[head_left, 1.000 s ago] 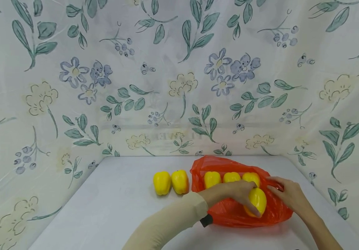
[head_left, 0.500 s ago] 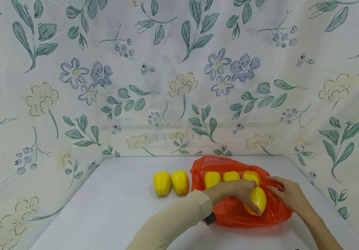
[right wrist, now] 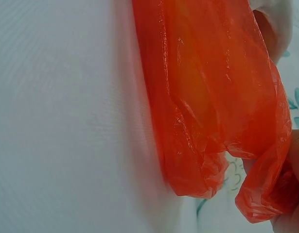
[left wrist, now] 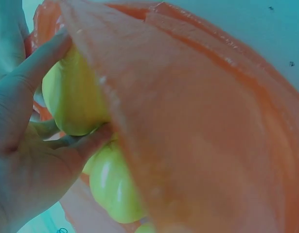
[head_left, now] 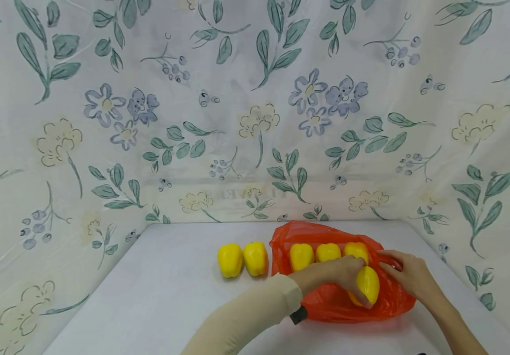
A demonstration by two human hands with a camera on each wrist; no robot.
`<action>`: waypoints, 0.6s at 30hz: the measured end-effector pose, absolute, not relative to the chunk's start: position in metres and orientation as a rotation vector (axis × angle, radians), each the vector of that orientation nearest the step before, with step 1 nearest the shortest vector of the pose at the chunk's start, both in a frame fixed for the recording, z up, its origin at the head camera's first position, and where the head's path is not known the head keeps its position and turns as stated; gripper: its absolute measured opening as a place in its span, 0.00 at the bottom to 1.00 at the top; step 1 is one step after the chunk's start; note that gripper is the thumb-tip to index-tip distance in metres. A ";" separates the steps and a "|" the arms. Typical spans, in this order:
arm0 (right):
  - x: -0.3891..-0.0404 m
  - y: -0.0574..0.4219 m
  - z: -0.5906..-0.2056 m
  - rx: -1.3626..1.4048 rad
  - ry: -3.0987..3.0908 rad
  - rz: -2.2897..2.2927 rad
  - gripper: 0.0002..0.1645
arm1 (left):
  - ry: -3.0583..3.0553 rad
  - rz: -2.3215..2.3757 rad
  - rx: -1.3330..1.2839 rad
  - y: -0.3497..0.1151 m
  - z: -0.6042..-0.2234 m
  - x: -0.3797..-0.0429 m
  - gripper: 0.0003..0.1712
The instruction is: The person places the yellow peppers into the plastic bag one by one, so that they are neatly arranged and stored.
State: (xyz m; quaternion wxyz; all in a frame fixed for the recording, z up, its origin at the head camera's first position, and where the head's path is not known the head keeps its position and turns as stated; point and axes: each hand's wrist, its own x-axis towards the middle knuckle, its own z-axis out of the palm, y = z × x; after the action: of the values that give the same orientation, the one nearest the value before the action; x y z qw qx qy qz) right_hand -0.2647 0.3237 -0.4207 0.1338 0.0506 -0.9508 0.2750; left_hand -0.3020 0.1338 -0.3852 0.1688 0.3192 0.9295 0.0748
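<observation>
My left hand [head_left: 353,280] grips a yellow bell pepper [head_left: 369,286] at the near side of the open mouth of a red plastic bag [head_left: 335,308]. In the left wrist view, the thumb and fingers spread round this pepper [left wrist: 74,97], and the bag's film [left wrist: 198,121] covers part of it. At the bag's right side, my right hand [head_left: 408,276] holds the bag's edge, with red film bunched between the fingers [right wrist: 297,150] in the right wrist view. Three more yellow bell peppers, among them one at the left [head_left: 301,256], lie in a row inside the bag.
Two yellow bell peppers, the left one [head_left: 230,260] and the right one [head_left: 256,258], stand close together on the white table [head_left: 148,296], left of the bag. Behind the table and along both sides hangs a floral curtain [head_left: 219,148].
The left forearm and hand have shifted slightly to the right with the bell pepper in the grip. My right hand and the bag stay nearly where they were.
</observation>
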 end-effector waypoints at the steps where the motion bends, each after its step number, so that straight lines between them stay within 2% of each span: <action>1: -0.265 0.324 -0.420 0.145 -2.755 0.797 0.25 | 2.645 0.213 0.906 0.134 -0.386 -0.302 0.48; 10: -0.265 0.324 -0.419 0.141 -2.760 0.812 0.25 | 2.662 0.220 0.915 0.134 -0.396 -0.304 0.51; 18: -0.267 0.326 -0.422 0.134 -2.765 0.817 0.25 | 2.616 0.274 0.975 0.128 -0.402 -0.309 0.49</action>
State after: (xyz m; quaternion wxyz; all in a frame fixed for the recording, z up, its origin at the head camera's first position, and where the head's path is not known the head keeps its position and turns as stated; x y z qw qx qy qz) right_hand -0.2666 0.3261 -0.4222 0.1275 0.0460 -0.9502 0.2808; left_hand -0.3093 0.1281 -0.4024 0.1675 0.3428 0.9193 0.0964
